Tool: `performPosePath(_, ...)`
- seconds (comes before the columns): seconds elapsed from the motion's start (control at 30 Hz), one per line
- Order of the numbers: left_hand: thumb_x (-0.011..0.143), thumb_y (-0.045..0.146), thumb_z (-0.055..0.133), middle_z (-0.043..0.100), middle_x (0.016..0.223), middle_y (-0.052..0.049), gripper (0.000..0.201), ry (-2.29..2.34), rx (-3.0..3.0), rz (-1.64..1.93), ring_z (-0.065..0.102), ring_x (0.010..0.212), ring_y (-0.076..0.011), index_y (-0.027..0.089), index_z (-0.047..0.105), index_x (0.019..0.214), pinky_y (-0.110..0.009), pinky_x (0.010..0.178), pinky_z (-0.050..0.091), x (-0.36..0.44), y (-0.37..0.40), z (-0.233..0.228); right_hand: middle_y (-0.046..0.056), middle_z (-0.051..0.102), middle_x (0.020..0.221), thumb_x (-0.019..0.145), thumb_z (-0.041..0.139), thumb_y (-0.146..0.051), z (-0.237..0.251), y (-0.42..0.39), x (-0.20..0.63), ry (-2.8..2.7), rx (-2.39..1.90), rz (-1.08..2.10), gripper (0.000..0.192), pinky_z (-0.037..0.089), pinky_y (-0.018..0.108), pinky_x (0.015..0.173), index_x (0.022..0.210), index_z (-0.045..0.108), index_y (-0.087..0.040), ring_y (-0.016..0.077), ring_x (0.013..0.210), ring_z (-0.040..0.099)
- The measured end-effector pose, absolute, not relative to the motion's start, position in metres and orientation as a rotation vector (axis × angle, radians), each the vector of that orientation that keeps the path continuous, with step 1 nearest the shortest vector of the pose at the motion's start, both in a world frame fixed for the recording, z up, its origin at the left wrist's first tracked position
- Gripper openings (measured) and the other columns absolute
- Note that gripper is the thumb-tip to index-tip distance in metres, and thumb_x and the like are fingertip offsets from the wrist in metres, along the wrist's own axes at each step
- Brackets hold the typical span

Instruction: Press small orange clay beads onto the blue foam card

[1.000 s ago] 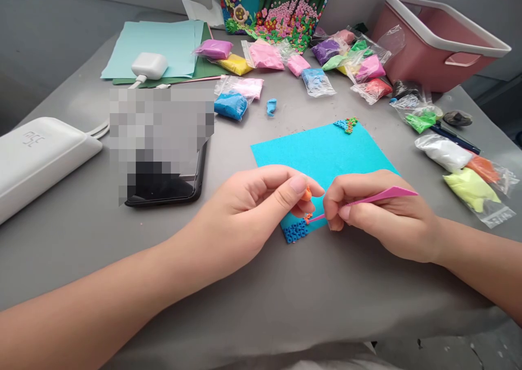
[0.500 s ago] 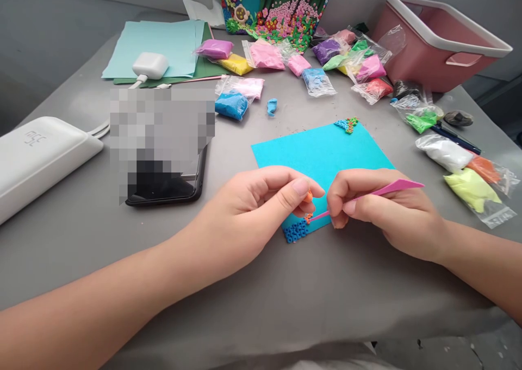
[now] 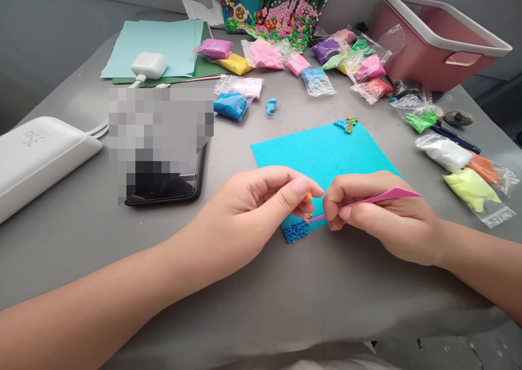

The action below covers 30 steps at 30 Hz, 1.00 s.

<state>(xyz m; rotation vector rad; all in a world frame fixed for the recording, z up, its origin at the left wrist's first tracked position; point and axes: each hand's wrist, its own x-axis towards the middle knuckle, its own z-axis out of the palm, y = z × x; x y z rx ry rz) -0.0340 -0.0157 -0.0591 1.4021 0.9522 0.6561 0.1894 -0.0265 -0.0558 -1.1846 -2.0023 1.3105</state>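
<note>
A bright blue sheet (image 3: 318,152) lies on the grey table, partly covered by both hands. Its near corner carries a patch of small dark blue clay rings (image 3: 295,232), with a few orange bits (image 3: 308,216) along the patch's edge. At the far corner sits another cluster of blue, orange and green clay (image 3: 346,124). My left hand (image 3: 265,207) pinches a lump of orange clay (image 3: 308,196) between thumb and fingers, just above the sheet. My right hand (image 3: 379,217) grips a pink clay tool (image 3: 393,195) like a pen, its thin tip at the orange bits.
Several bags of coloured clay (image 3: 265,54) lie across the back and right. A pink basket (image 3: 424,54) stands back right, near a decorated clay picture (image 3: 277,11). On the left are a phone (image 3: 196,179), a white power bank (image 3: 49,158) and paper sheets (image 3: 122,43).
My right hand has shifted slightly left with the pink tool, its tip moving a little along the orange bits. My left hand stays in place with the orange clay.
</note>
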Motion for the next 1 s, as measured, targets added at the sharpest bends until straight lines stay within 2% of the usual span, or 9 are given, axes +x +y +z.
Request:
performPosePath(0.2, 0.097, 0.047, 0.060, 0.075, 0.084, 0.002, 0.028, 0.948, 1.399, 0.662, 0.069, 0.084, -0.0138, 0.025, 0.077, 0.093, -0.021, 0.077, 0.054, -0.034, -0.015, -0.059, -0.001, 0.060, 0.065, 0.081, 0.046, -0.011, -0.055, -0.027, 0.188, -2.026, -1.188, 1.285, 0.019, 0.033, 0.025, 0.052, 0.074, 0.061, -0.019, 0.0111, 0.059, 0.048)
performPosePath(0.33, 0.096, 0.048, 0.061, 0.075, 0.082, 0.001, 0.029, 0.985, 1.435, 0.660, 0.070, 0.082, -0.0155, 0.024, 0.078, 0.092, -0.023, 0.075, 0.055, -0.033, -0.015, -0.059, 0.001, 0.064, 0.068, 0.081, 0.046, -0.008, -0.054, -0.020, 0.191, -1.738, -1.167, 1.517, 0.022, 0.046, 0.025, 0.061, 0.074, 0.064, -0.018, 0.0140, 0.065, 0.060)
performPosePath(0.43, 0.095, 0.047, 0.062, 0.074, 0.080, 0.002, 0.027, 0.996, 1.428, 0.663, 0.070, 0.080, -0.0142, 0.025, 0.078, 0.091, -0.022, 0.073, 0.055, -0.032, -0.015, -0.058, 0.004, 0.063, 0.067, 0.084, 0.039, -0.008, -0.055, -0.013, 0.193, -1.507, -1.016, 1.614, 0.030, 0.051, 0.030, 0.063, 0.071, 0.064, -0.018, 0.0170, 0.064, 0.062)
performPosePath(0.53, 0.092, 0.041, 0.069, 0.075, 0.083, 0.004, 0.018, 0.978, 1.334, 0.687, 0.071, 0.081, -0.0107, 0.026, 0.077, 0.094, -0.016, 0.071, 0.056, -0.030, -0.016, -0.058, 0.004, 0.059, 0.071, 0.087, 0.037, -0.006, -0.061, -0.008, 0.196, -1.536, -0.786, 1.333, 0.034, 0.054, 0.036, 0.075, 0.070, 0.063, -0.021, 0.0195, 0.075, 0.061)
performPosePath(0.63, 0.088, 0.032, 0.076, 0.077, 0.088, 0.006, 0.016, 0.950, 1.243, 0.769, 0.073, 0.083, -0.0084, 0.025, 0.073, 0.101, -0.011, 0.071, 0.057, -0.029, -0.017, -0.057, 0.003, 0.060, 0.081, 0.090, 0.044, -0.006, -0.064, -0.012, 0.199, -1.666, -0.679, 1.023, 0.029, 0.054, 0.039, 0.087, 0.083, 0.066, -0.023, 0.0204, 0.089, 0.060)
performPosePath(0.73, 0.087, 0.027, 0.077, 0.077, 0.087, 0.007, 0.019, 0.883, 1.207, 0.813, 0.074, 0.083, -0.0070, 0.026, 0.071, 0.105, -0.010, 0.073, 0.058, -0.030, -0.018, -0.059, 0.003, 0.061, 0.088, 0.098, 0.046, -0.008, -0.060, -0.020, 0.198, -1.919, -0.834, 0.778, 0.028, 0.055, 0.033, 0.075, 0.107, 0.068, -0.023, 0.0160, 0.081, 0.060)
performPosePath(0.8, 0.088, 0.024, 0.077, 0.078, 0.087, 0.008, 0.017, 0.809, 1.168, 0.804, 0.075, 0.086, -0.0071, 0.026, 0.070, 0.103, -0.011, 0.076, 0.059, -0.030, -0.019, -0.060, 0.002, 0.061, 0.085, 0.097, 0.055, -0.009, -0.054, -0.025, 0.195, -2.131, -0.846, 0.485, 0.025, 0.055, 0.028, 0.068, 0.115, 0.067, -0.021, 0.0131, 0.075, 0.060)
performPosePath(0.87, 0.086, 0.018, 0.078, 0.079, 0.089, 0.009, 0.021, 0.745, 1.123, 0.779, 0.076, 0.088, -0.0074, 0.027, 0.070, 0.103, -0.011, 0.077, 0.060, -0.030, -0.019, -0.061, 0.003, 0.062, 0.086, 0.094, 0.064, -0.011, -0.050, -0.028, 0.191, -2.257, -0.813, 0.287, 0.023, 0.057, 0.026, 0.066, 0.115, 0.069, -0.020, 0.0118, 0.075, 0.061)
performPosePath(1.0, 0.082, 0.011, 0.080, 0.079, 0.090, 0.010, 0.031, 0.712, 1.093, 0.749, 0.075, 0.089, -0.0068, 0.027, 0.069, 0.106, -0.010, 0.075, 0.060, -0.030, -0.019, -0.062, 0.004, 0.065, 0.086, 0.093, 0.068, -0.013, -0.048, -0.030, 0.190, -2.312, -0.784, 0.201, 0.015, 0.058, 0.025, 0.064, 0.107, 0.072, -0.019, 0.0105, 0.074, 0.063)
